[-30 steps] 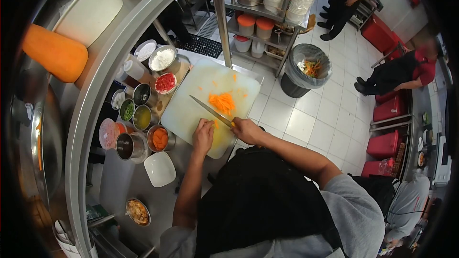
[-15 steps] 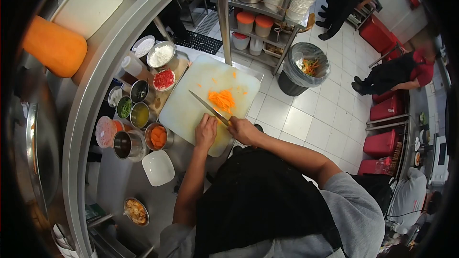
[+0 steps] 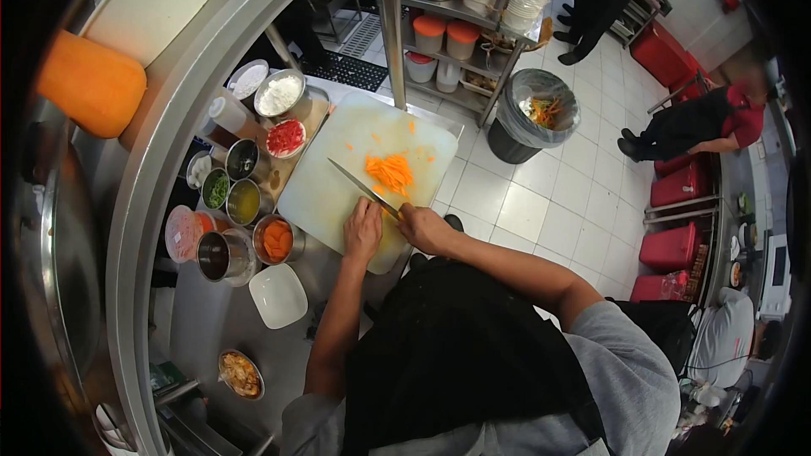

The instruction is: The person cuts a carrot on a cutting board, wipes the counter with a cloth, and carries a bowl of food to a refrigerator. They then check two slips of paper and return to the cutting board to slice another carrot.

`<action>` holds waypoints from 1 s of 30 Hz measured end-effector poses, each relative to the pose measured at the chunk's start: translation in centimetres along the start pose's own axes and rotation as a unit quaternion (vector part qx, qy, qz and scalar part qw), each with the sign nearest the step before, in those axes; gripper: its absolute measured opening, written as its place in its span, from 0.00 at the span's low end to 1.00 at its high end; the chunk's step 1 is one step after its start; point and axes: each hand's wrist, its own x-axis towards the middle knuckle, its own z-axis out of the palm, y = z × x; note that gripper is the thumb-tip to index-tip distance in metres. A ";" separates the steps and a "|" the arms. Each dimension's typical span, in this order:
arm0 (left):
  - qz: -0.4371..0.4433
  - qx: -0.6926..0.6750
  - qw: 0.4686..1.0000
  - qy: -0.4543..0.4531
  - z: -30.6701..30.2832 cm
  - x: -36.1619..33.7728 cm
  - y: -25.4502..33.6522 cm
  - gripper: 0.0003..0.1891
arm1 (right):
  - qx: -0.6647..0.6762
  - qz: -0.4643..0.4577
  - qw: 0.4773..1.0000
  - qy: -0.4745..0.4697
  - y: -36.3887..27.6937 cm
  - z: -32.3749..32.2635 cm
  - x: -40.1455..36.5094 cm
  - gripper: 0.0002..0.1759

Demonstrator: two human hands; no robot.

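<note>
A knife (image 3: 361, 185) is held by its handle in my right hand (image 3: 422, 227), its blade pointing up and left over the white cutting board (image 3: 317, 165). Close beside the blade, my left hand (image 3: 363, 229) is closed, with its fingers bent on the board; what they hold, if anything, is hidden. Sliced orange strips (image 3: 389, 173) lie in a pile just beyond the blade, with a few loose bits around them. Left of the board, a metal container (image 3: 277, 239) holds orange pieces, next to an empty white square bowl (image 3: 278, 296).
Metal containers with green bits (image 3: 216, 189), yellow liquid (image 3: 245, 203) and white powder (image 3: 280, 95) line the board's left side. A dish of food (image 3: 241, 374) sits lower left. Beyond the board are a lined bin (image 3: 538, 110) and a shelf rack (image 3: 456, 17). Several people are around the room.
The whole view has shifted slightly, with the surroundings a little farther left and up. Both hands and the knife keep nearly the same place on the board.
</note>
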 end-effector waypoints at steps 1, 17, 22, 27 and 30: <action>0.000 0.000 1.000 0.000 -0.1 0.0 0.1 0.03 | -0.002 0.002 1.000 -0.002 0.0 0.0 0.0 0.14; -0.007 -0.011 1.000 0.005 -0.3 0.0 0.2 0.03 | -0.005 0.005 1.000 0.003 0.7 0.8 2.6 0.15; -0.051 -0.129 0.986 0.097 -0.6 -0.7 -0.2 0.07 | -0.019 -0.060 0.998 0.024 0.8 -1.9 1.1 0.14; -0.079 -0.111 0.979 0.154 -3.5 -2.4 1.9 0.10 | -0.020 -0.069 0.995 -0.062 1.2 -3.0 -1.2 0.14; -0.062 -0.097 0.981 0.154 -3.8 -2.9 1.7 0.10 | -0.001 -0.071 0.989 -0.129 2.2 -3.8 -0.2 0.15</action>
